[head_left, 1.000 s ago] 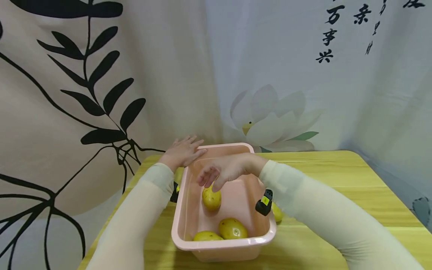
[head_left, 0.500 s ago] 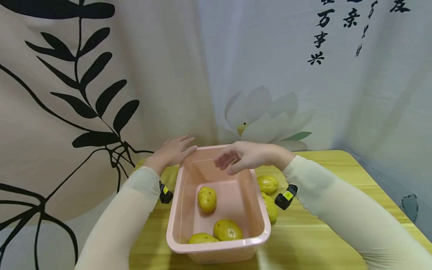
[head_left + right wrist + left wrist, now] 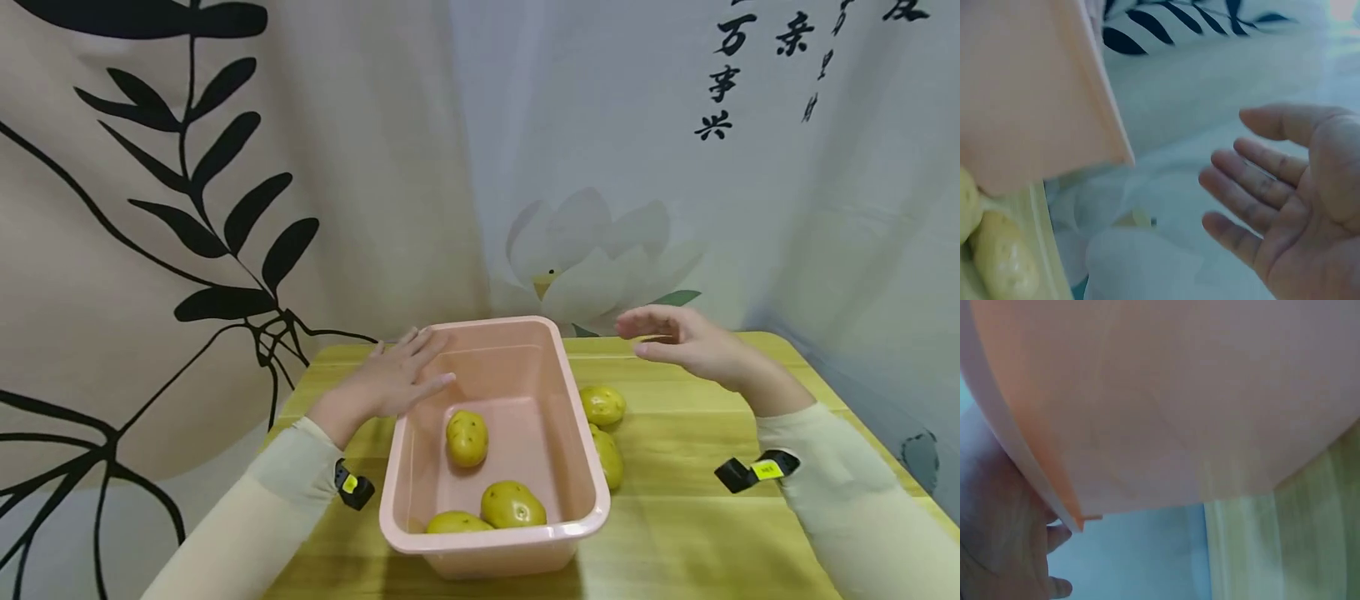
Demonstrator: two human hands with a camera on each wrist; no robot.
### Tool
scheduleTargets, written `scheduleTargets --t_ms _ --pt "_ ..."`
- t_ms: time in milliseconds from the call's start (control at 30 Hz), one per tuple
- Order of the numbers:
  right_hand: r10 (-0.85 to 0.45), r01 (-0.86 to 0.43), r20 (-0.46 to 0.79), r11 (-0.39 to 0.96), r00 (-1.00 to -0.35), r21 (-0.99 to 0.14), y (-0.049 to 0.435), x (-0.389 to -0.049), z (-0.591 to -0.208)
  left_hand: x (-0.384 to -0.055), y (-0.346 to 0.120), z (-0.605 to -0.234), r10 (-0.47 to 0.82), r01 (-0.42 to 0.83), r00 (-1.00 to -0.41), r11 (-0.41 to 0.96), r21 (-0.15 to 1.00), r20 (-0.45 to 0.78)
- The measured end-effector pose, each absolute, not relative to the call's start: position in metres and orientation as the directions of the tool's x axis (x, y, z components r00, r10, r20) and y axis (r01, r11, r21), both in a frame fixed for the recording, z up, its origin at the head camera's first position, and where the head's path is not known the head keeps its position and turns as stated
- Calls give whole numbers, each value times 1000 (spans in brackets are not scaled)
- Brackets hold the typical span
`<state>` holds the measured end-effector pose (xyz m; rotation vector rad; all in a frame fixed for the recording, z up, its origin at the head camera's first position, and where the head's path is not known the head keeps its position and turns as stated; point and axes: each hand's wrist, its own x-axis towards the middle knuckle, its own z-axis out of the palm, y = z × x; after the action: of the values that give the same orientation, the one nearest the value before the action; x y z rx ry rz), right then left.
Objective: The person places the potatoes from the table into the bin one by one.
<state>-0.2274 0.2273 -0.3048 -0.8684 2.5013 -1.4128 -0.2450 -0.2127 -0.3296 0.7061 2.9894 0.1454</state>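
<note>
My left hand (image 3: 382,385) lies at the left rim of a pink plastic tub (image 3: 495,538), fingers spread and straight. From the left wrist view, the hand (image 3: 1000,531) shows beside the tub's rim, with the outer wall (image 3: 1147,412) filling much of the picture. Three potatoes sit in the tub: one potato (image 3: 467,438) near the middle, another potato (image 3: 513,505) and a partly hidden potato (image 3: 459,523) at the near end. My right hand (image 3: 697,348) hovers over the table to the right of the tub, fingers loosely bent, palm bare in the right wrist view.
Two more potatoes, a farther potato (image 3: 603,405) and a nearer potato (image 3: 608,458), lie on the wooden table (image 3: 690,533) along the tub's right side. A printed curtain (image 3: 390,167) hangs behind the table's back edge.
My right hand has moved from above the tub out to the right, uncovering the potatoes beside it. My left hand has drawn back slightly along the left rim.
</note>
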Motion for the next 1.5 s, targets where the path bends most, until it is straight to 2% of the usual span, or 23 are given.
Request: scheduleTargets --t_ms 233,500,900,1333,1500 --pt "-403 -324 147 417 -903 -849 258 -216 -366 -239 -204 -340 408 404 -912 911 83 -38" --pt "-376 -275 121 391 -919 -878 249 -209 -410 -236 -201 -346 403 400 -915 913 84 -13" --pt "-365 -266 128 357 -922 -895 233 -218 -423 -238 -202 -344 417 417 -909 907 66 16" --pt "-427 -188 -33 465 -904 -865 225 -219 -436 -235 -206 -342 411 411 -911 909 74 24" --pt "-468 -171 -60 437 -882 -883 221 -218 -444 -234 -206 -343 415 416 -910 907 72 30"
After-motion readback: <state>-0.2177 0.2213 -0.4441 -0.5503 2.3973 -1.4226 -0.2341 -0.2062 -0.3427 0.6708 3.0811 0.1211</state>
